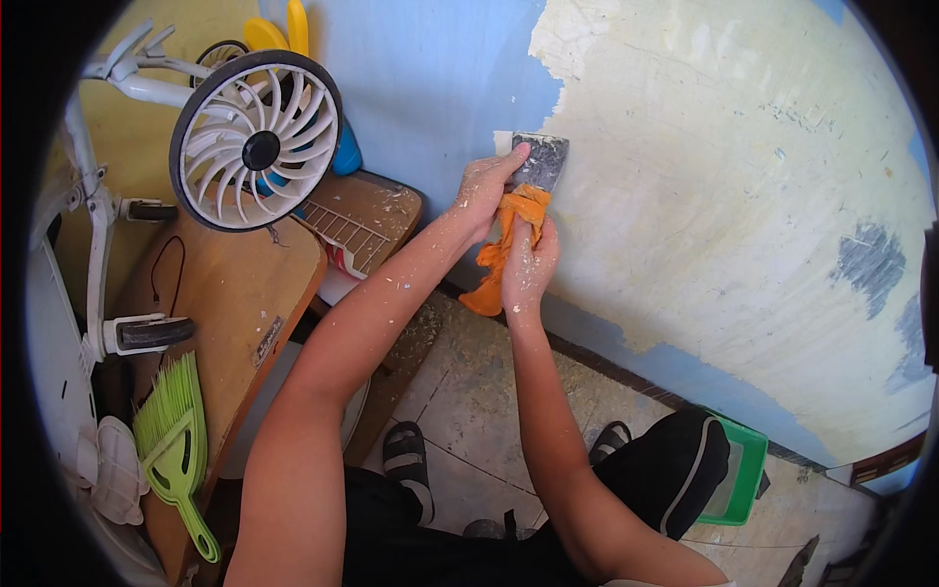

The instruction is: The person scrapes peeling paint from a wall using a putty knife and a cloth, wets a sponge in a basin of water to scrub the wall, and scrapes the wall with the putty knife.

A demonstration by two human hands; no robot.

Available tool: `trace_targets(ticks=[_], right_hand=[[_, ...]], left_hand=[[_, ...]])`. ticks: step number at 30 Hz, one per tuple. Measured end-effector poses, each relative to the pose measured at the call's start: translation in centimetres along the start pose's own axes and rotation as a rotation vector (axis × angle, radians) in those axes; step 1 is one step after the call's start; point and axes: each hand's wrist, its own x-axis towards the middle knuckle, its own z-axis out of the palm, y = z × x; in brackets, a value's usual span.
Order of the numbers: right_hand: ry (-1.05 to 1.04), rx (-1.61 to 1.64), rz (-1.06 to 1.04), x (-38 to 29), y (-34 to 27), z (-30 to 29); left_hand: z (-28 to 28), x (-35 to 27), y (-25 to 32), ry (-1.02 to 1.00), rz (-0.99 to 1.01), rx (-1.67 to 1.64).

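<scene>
A metal putty knife [541, 158] lies with its wide blade against the wall, at the border between blue paint and the pale stripped surface. My left hand [484, 187] rests its thumb on the blade's left side, the fingers partly hidden behind. An orange cloth [502, 253] covers the lower part of the tool, so the handle is hidden. Gripping the cloth-covered handle from below is my right hand [530, 264]. Paint flakes stick to both hands and forearms. Blue paint [447, 81] remains left of the blade; pale wall [697, 169] shows on the right.
At left, a wooden table [220, 279] bears a white wheeled frame [139, 88] and a green hand brush [176, 455]. A wooden piece with a wire rack [348, 227] stands nearer the wall. On the tiled floor, a green tray [752, 469] lies beside my knee, below the wall.
</scene>
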Motion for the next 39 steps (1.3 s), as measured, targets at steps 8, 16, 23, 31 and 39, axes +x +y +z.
trace_targets(ticks=[8,16,23,31,39], right_hand=[[0.069,0.171,0.062,-0.3,-0.1,1.7],[0.024,0.221,0.111,-0.5,-1.4,2.7],[-0.003,0.189,0.108,0.1,-1.0,2.0],[-0.095,0.109,0.011,6.6,-8.0,5.5],[-0.16,-0.126,-0.003,4.1,-5.2,-0.1]], left_hand=[[1.0,-0.6,1.3,0.091,-0.021,-0.099],[1.3,-0.7,2.9,0.1,-0.049,-0.079],[1.5,-0.3,2.8,0.088,-0.041,-0.077],[4.6,1.8,10.5,0.143,0.156,-0.255],[-1.3,2.2,6.2,0.121,-0.001,0.051]])
